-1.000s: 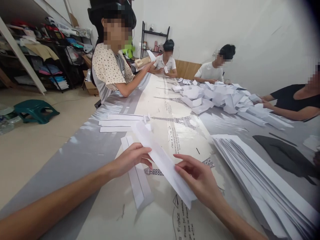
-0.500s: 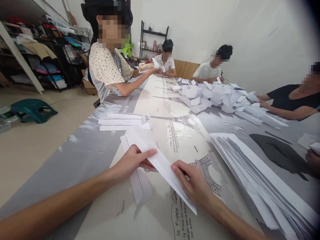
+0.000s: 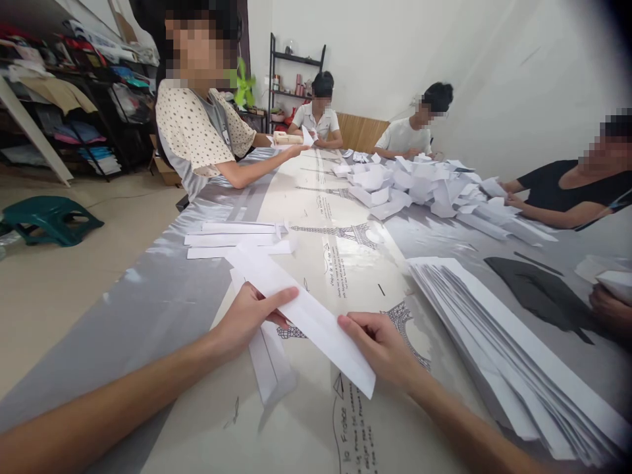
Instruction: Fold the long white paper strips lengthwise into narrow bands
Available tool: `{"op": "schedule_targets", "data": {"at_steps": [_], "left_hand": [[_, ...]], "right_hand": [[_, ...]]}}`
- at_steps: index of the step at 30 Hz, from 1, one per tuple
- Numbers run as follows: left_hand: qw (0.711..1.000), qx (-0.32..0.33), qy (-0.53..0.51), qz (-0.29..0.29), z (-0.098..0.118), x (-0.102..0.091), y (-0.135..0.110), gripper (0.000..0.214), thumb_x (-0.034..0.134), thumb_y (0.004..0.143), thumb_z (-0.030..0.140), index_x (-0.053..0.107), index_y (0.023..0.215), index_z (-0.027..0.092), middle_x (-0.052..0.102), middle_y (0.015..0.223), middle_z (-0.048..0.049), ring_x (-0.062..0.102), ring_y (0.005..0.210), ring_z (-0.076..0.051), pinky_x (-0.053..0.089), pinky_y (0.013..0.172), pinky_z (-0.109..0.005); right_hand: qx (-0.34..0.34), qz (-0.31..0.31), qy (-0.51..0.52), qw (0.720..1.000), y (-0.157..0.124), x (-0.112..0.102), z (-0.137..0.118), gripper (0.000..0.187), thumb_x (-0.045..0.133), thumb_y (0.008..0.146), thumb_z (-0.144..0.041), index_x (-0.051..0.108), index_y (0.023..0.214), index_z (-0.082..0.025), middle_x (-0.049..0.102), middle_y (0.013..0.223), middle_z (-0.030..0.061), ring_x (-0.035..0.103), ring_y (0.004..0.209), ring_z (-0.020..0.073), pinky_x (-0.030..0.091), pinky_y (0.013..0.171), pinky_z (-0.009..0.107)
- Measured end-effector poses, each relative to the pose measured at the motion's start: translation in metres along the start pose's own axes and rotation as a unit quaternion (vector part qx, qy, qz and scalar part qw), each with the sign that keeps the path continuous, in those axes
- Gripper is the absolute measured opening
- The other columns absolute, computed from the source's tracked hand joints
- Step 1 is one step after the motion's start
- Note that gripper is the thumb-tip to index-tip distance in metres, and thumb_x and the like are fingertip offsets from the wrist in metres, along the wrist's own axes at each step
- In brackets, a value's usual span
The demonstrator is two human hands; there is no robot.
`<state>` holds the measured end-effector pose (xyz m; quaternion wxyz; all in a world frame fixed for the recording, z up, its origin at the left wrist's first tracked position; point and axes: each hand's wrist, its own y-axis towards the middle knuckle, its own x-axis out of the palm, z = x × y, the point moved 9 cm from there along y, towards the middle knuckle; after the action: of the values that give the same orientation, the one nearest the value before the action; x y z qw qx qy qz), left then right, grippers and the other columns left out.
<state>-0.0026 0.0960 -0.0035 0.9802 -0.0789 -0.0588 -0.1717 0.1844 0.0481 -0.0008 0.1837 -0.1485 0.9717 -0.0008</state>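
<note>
A long folded strip of white paper (image 3: 316, 322) slants across the middle of the head view, held above the table. My left hand (image 3: 249, 316) pinches its upper part, thumb on top and fingers underneath. My right hand (image 3: 378, 342) grips its right edge lower down, thumb against the paper and fingers curled behind. Below my left hand lies another white strip (image 3: 271, 372) with a dark line along it, partly covered by the hand and the held strip. Several lined white strips (image 3: 222, 240) lie just beyond.
A fanned stack of white paper (image 3: 494, 342) is on the right. Farther off spreads a heap of folded papers (image 3: 419, 187). Several people sit round the printed table (image 3: 197, 421); a person at left (image 3: 197, 138) holds a beige object. A green stool (image 3: 52, 217) stands on the floor.
The held strip has tilted to a flatter slant, its lower end rising and shifting left. Both hands keep hold of it. The whole view has shifted slightly.
</note>
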Motion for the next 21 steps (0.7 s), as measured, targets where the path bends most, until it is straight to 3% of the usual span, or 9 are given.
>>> {"op": "schedule_targets", "data": {"at_steps": [5,11,14,21], "left_hand": [[1.000,0.003,-0.011,0.008,0.001,-0.003,0.000,0.028,0.079,0.084,0.043,0.076,0.088,0.015,0.076,0.088,-0.0099,0.068,0.072,-0.019,0.055,0.056,-0.024],[1.000,-0.008,0.010,-0.004,0.001,0.012,-0.012,0.028,0.079,0.083,0.043,0.075,0.083,0.016,0.074,0.085,-0.0082,0.067,0.074,-0.021,0.055,0.059,-0.027],[0.999,-0.016,0.013,-0.026,0.002,0.024,-0.018,0.029,0.077,0.085,0.045,0.074,0.081,0.016,0.071,0.081,-0.0069,0.065,0.075,-0.020,0.053,0.060,-0.026],[0.996,-0.050,-0.041,0.060,-0.005,0.013,-0.021,0.029,0.082,0.079,0.044,0.070,0.088,0.018,0.070,0.089,-0.0059,0.065,0.082,-0.022,0.051,0.068,-0.030]], "right_hand": [[0.023,-0.031,0.038,0.999,0.001,0.000,0.007,0.063,0.044,0.098,-0.068,0.038,0.057,-0.021,0.034,0.054,-0.0037,0.032,0.047,0.0097,0.021,0.044,0.026],[-0.014,-0.076,0.066,0.995,-0.001,0.009,-0.007,0.039,0.060,0.097,-0.055,0.060,0.081,-0.020,0.057,0.075,-0.0001,0.053,0.063,0.0124,0.039,0.052,0.024],[-0.037,-0.055,0.043,0.997,-0.003,0.012,-0.012,0.039,0.054,0.100,-0.052,0.058,0.079,-0.020,0.054,0.072,-0.0014,0.048,0.062,0.0116,0.037,0.053,0.024],[-0.033,-0.060,0.014,0.998,-0.004,0.021,-0.013,0.040,0.053,0.101,-0.049,0.054,0.074,-0.020,0.048,0.069,-0.0023,0.042,0.062,0.0121,0.031,0.054,0.026]]}}
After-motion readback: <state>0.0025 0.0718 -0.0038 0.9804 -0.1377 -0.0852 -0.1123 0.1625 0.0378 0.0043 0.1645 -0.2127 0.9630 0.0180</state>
